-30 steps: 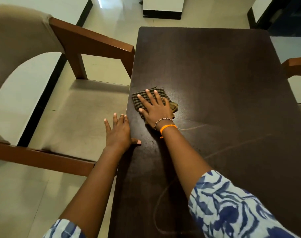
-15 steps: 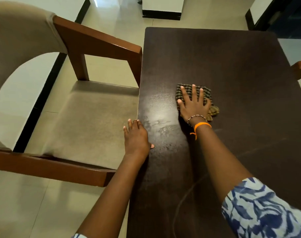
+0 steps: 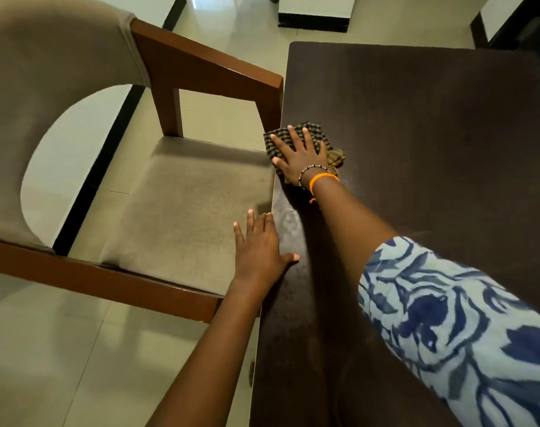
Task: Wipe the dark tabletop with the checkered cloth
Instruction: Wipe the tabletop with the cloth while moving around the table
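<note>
**Two hands at the left edge of the dark desk**

Two hands work at the left side of the dark desk [image 3: 416,149]. The right hand [image 3: 301,158] lies flat on the checkered cloth [image 3: 316,134], palm down, with the fingers spread wide and straight. It does not close around the cloth; it only presses it against the desk surface. The cloth is folded or bunched, and it sits at the left edge of the desk, about the middle of its length, just beside the wooden armrest of the chair [image 3: 207,69]. One corner of the cloth reaches slightly over the desk edge on the left, and a crumpled part shows on the right side of the hand, near the wrist.

On the right wrist there are a beaded bracelet [image 3: 307,172] and an orange band [image 3: 322,179]. The right arm has a sleeve [image 3: 447,318] with a blue and white pattern, in the near right part of the view.

The left hand [image 3: 259,251] is nearer to the person, also at the left edge of the desk. It is open and holds nothing. The thumb rests on the desk surface, and the fingers point to the far side, over the edge, above the chair seat [image 3: 176,211].

The chair stands at the left of the desk, with a grey-brown cushion and a brown wooden frame. The floor [image 3: 46,349] is of light tiles. The desk surface near the left hand shows a dull, lighter patch.
</note>
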A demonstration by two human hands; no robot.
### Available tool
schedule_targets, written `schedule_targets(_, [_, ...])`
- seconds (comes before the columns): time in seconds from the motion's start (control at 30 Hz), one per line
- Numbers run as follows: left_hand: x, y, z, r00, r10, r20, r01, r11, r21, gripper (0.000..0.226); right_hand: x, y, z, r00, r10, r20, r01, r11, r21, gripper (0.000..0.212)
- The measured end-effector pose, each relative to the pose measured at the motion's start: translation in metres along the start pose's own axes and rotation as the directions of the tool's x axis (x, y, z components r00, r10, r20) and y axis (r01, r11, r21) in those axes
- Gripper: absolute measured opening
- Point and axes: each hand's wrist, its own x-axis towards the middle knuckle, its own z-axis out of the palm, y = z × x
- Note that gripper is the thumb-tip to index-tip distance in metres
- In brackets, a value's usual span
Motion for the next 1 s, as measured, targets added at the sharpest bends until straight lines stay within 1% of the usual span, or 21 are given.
schedule_targets(0.1, [-0.007,-0.015,-0.001,1.000,0.010,-0.010,-0.011,0.997,-0.074,0.079,-0.030,-0.010,0.012,0.997,-0.066,-0.028,0.066,0.998,-0.013,0.053])
schedule_targets(0.2, [-0.016,-0.027,-0.003,0.999,0.036,0.035,-0.035,0.999,-0.039,0.073,-0.073,-0.020,0.029,0.990,-0.138,-0.043,0.136,0.990,-0.034,0.053])
schedule_targets(0.27, [-0.023,-0.028,-0.003,0.999,0.009,0.037,-0.009,1.000,-0.003,0.068,-0.101,-0.024,0.041,0.984,-0.168,-0.057,0.165,0.985,-0.047,0.053])
schedule_targets(0.33, [-0.029,-0.026,-0.003,0.999,-0.048,-0.020,0.047,0.998,-0.028,0.055,-0.120,-0.023,0.047,0.980,-0.189,-0.063,0.186,0.981,-0.055,0.053])
schedule_targets(0.4, [-0.034,-0.022,-0.003,0.990,-0.100,-0.098,0.093,0.993,-0.070,0.044,-0.132,-0.016,0.050,0.979,-0.188,-0.079,0.184,0.981,-0.059,0.054])
schedule_targets(0.5, [-0.035,-0.015,-0.003,0.977,-0.121,-0.177,0.102,0.989,-0.110,0.040,-0.144,0.001,0.051,0.982,-0.146,-0.120,0.140,0.989,-0.056,0.054])
schedule_targets(0.53, [-0.036,-0.013,-0.004,0.978,-0.111,-0.177,0.091,0.989,-0.117,0.041,-0.148,0.008,0.051,0.985,-0.115,-0.130,0.110,0.993,-0.048,0.055])
schedule_targets(0.6, [-0.036,-0.012,-0.004,0.989,-0.075,-0.128,0.060,0.991,-0.119,0.042,-0.157,0.026,0.050,0.989,-0.030,-0.144,0.027,0.999,-0.024,0.055])
schedule_targets(0.67, [-0.035,-0.013,-0.006,0.998,-0.050,-0.040,0.045,0.992,-0.116,0.047,-0.167,0.052,0.047,0.985,0.066,-0.162,-0.067,0.998,-0.001,0.056])
schedule_targets(0.73, [-0.034,-0.015,-0.009,0.999,-0.005,0.035,0.008,0.998,-0.065,0.058,-0.175,0.080,0.040,0.963,0.192,-0.188,-0.187,0.981,0.048,0.055])
schedule_targets(0.8, [-0.033,-0.018,-0.013,0.992,0.063,0.111,-0.061,0.998,-0.021,0.072,-0.180,0.093,0.038,0.913,0.348,-0.210,-0.329,0.936,0.122,0.055])
schedule_targets(0.87, [-0.032,-0.016,-0.014,0.974,0.094,0.204,-0.082,0.994,-0.069,0.089,-0.179,0.085,0.040,0.863,0.460,-0.210,-0.434,0.887,0.160,0.055])
schedule_targets(0.9, [-0.032,-0.015,-0.014,0.966,0.098,0.238,-0.080,0.993,-0.085,0.096,-0.177,0.075,0.041,0.853,0.478,-0.209,-0.451,0.877,0.166,0.055])
schedule_targets(0.93, [-0.031,-0.014,-0.014,0.960,0.099,0.262,-0.079,0.993,-0.087,0.102,-0.175,0.062,0.042,0.859,0.466,-0.212,-0.439,0.884,0.161,0.055])
schedule_targets(1.0, [-0.031,-0.014,-0.013,0.952,0.100,0.289,-0.081,0.994,-0.076,0.111,-0.170,0.034,0.046,0.899,0.382,-0.214,-0.360,0.923,0.136,0.056])
